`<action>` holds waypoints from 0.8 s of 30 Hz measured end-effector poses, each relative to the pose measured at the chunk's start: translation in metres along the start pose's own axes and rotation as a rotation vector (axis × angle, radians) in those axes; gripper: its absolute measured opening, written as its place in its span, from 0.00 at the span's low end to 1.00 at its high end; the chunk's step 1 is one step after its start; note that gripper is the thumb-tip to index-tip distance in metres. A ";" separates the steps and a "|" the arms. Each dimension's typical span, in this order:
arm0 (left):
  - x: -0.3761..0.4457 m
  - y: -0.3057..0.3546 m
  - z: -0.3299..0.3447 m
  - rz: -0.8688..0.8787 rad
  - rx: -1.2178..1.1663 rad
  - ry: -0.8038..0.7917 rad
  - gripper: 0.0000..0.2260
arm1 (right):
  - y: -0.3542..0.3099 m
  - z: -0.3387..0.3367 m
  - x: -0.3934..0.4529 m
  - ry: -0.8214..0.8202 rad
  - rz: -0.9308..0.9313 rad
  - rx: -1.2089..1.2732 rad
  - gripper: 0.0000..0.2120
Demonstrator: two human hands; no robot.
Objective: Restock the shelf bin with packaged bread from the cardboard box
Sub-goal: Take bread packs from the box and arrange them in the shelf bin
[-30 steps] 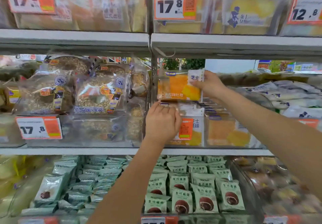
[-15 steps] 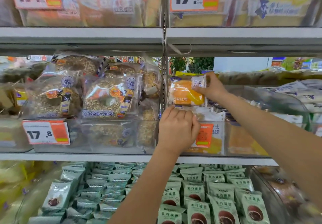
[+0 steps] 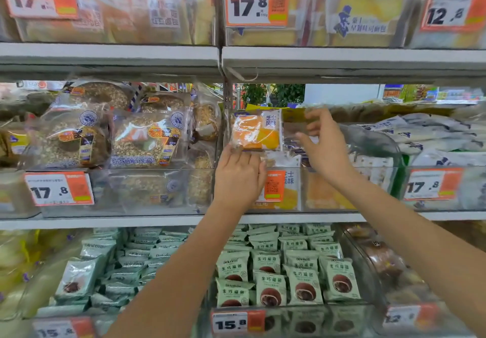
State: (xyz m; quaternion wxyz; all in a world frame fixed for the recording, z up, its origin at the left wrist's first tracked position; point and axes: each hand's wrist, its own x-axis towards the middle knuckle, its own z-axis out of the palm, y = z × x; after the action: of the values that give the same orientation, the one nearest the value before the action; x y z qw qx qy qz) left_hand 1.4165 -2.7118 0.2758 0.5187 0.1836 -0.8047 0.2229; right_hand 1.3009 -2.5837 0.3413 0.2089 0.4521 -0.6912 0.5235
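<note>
An orange and yellow packaged bread [image 3: 256, 132] stands upright at the top left of the clear shelf bin [image 3: 328, 193] on the middle shelf. My left hand [image 3: 239, 177] is curled over the bin's front rim just below that package, fingertips touching its lower edge. My right hand [image 3: 324, 150] hovers to the right of the package with fingers spread, holding nothing. More of the same bread lies lower in the bin behind an orange price tag [image 3: 274, 185]. The cardboard box is out of view.
Seeded bread bags [image 3: 142, 140] fill the bin to the left. White packages [image 3: 431, 137] lie in the bin to the right. The shelf edge above [image 3: 342, 58] is close over the hands. Green cake packs [image 3: 284, 274] fill the shelf below.
My right hand has let go of the packaged bread, opened and drawn to the right. The package now stands in the bin. My left hand stays at the bin's front.
</note>
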 end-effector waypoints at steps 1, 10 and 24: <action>-0.004 0.002 -0.003 -0.016 0.012 -0.034 0.22 | -0.002 -0.006 -0.019 0.015 -0.054 -0.001 0.14; -0.170 0.073 -0.040 -0.123 -0.294 -0.142 0.22 | 0.048 0.002 -0.248 -0.089 -0.112 -0.105 0.11; -0.463 0.106 -0.089 -0.292 -0.181 -1.257 0.19 | 0.172 0.021 -0.523 -1.551 0.566 -0.388 0.23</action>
State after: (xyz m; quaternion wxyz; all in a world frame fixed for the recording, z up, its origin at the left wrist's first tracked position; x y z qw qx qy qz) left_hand 1.6104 -2.5454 -0.1347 -0.0127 0.3419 -0.9371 -0.0684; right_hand 1.4227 -2.3828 -0.1571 -0.3895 0.4491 -0.8035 -0.0302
